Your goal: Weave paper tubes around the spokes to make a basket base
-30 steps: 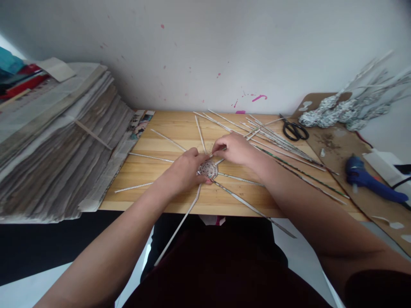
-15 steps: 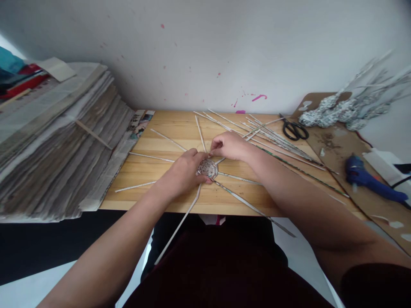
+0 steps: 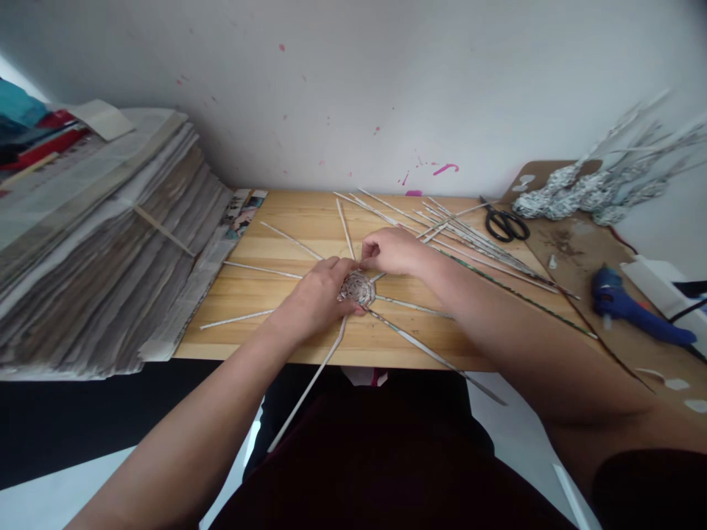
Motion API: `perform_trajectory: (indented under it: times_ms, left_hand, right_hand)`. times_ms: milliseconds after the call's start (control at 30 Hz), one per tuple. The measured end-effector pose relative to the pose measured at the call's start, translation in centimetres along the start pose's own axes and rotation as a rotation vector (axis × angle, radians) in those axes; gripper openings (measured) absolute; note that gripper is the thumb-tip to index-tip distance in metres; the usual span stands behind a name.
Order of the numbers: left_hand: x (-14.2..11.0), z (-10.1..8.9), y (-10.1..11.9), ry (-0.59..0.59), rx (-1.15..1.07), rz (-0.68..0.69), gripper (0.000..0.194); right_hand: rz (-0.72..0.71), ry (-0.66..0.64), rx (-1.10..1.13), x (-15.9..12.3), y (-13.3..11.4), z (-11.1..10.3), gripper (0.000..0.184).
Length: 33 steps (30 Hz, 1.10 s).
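A small round woven base of rolled paper (image 3: 358,290) lies on the wooden table, with several paper sticks radiating from it like spokes. My left hand (image 3: 325,285) is closed around its left side, thumb at the near edge and fingers at the far edge. At the base's far edge, my right hand (image 3: 387,252) has its thumb and fingertips pinched together on what looks like a paper strip, mostly hidden by the fingers. One spoke (image 3: 309,390) hangs over the table's front edge towards me, and another paper spoke (image 3: 420,343) points to the near right.
More loose paper sticks (image 3: 464,239) lie on the table beyond my right arm. Black-handled scissors (image 3: 505,223) sit at the back right. A blue glue gun (image 3: 635,305) rests on cardboard by bundled paper pieces (image 3: 574,188). On the left stands a tall newspaper stack (image 3: 121,243).
Both hands stay at the woven base. The right hand's fingers have shifted very slightly at its far edge, and the whole view has moved a little.
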<state>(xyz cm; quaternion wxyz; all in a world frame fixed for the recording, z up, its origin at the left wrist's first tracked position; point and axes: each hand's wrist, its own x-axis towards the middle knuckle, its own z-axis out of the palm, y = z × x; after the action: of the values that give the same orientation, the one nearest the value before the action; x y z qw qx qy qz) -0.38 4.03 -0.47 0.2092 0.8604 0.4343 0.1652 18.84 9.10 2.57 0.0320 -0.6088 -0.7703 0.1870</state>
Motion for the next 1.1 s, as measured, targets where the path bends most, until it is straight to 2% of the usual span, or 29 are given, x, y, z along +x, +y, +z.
perform_trajectory:
  times_ms: [167, 433, 567, 767, 967, 1100]
  left_hand:
    - [0.0, 0.1, -0.2, 0.004, -0.003, 0.014, 0.063]
    - [0.1, 0.1, -0.2, 0.0, 0.011, 0.009, 0.061]
    - [0.0, 0.2, -0.2, 0.011, 0.002, 0.03, 0.062]
    - [0.0, 0.2, -0.2, 0.013, -0.003, 0.03, 0.06]
    - [-0.1, 0.1, 0.0, 0.011, 0.011, 0.017, 0.065]
    - [-0.1, -0.1, 0.1, -0.002, 0.035, 0.01, 0.06]
  right_hand:
    - [0.051, -0.028, 0.044, 0.2, 0.1, -0.2, 0.023]
    - [0.053, -0.056, -0.085, 0.5, -0.7, -0.3, 0.01]
    - [0.082, -0.092, -0.051, 0.6, -0.9, -0.7, 0.012]
    - [0.075, -0.07, -0.103, 0.6, -1.1, -0.5, 0.01]
    - [0.105, -0.085, 0.024, 0.8, -0.4, -0.9, 0.018]
    - [0.102, -0.089, -0.034, 0.9, -0.5, -0.9, 0.018]
